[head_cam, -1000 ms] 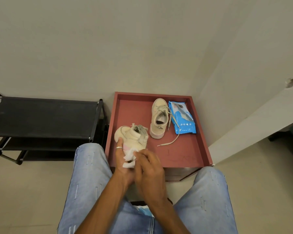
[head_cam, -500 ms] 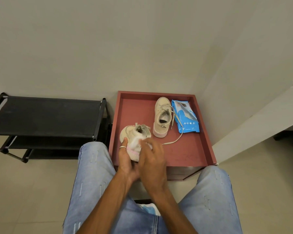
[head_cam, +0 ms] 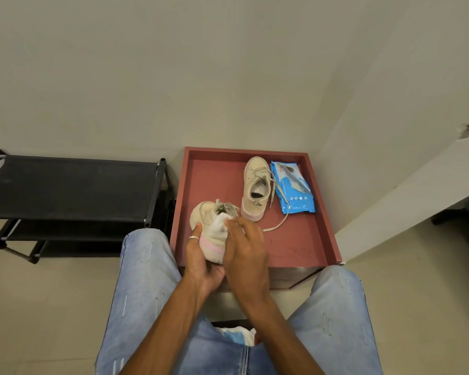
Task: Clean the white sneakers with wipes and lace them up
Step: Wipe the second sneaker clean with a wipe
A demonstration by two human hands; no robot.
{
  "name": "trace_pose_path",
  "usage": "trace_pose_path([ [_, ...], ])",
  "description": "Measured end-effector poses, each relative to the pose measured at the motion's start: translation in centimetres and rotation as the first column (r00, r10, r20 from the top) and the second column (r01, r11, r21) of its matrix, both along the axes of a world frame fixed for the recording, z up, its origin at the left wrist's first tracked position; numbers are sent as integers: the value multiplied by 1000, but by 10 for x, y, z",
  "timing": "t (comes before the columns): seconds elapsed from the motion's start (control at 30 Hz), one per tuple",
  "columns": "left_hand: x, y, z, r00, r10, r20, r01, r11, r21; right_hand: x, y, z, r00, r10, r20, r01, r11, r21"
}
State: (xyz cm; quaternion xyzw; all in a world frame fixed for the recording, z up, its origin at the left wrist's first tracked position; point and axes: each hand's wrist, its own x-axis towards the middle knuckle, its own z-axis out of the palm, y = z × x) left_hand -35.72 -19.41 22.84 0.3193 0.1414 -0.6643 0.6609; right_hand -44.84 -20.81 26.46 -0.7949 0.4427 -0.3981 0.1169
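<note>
Head cam, looking down at a seated person w/ knees either side of a red tray-top table (head_cam: 317, 212). Left hand (head_cam: 201, 262) wraps round the heel end of one white sneaker (head_cam: 209, 220), thumb w/ a ring up its side; prob. held off the tray so the side can be turned toward the rubbing hand. Right hand (head_cam: 245, 251) has fingers curled over a white wipe (head_cam: 219, 228), pressing it to the shoe's collar/side, so looks like mid-clean, not lacing yet. Second sneaker (head_cam: 256, 185) sits upright on the tray, toe away from the person, lace (head_cam: 278, 220) loose and trailing over the tray floor. Blue wipes pack (head_cam: 293, 189) lies just beside it on the right, touching or nearly so, within reach for a fresh wipe. Black shoe rack (head_cam: 71, 188) stands left of the table. Pack has print + white dots but too small to read; no brand legible on the shoes.
</note>
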Motion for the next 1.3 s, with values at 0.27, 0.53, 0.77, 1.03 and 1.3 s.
trace_pose_path([
  [0.27, 3, -2, 6, 1000, -22, -7, 22, 999, -40, -21, 12, 9, 968, 1, 250, -76, 954, 291],
  [0.53, 5, 4, 15, 994, -99, 43, 105, 977, -185, -29, -13, 47, 924, -162, 347, -54, 842, 537],
  [0.77, 8, 1, 13, 989, -130, 69, 143, 962, -231, -26, -9, 51, 922, -149, 357, -77, 834, 547],
  [1.03, 9, 0, 7, 994, -103, 31, 108, 963, -248, -24, -16, 55, 950, -98, 296, -74, 851, 520],
  [1.3, 11, -3, 0, 997, -75, -24, 69, 978, -197, -25, 34, 32, 990, 31, 135, -51, 987, 149],
])
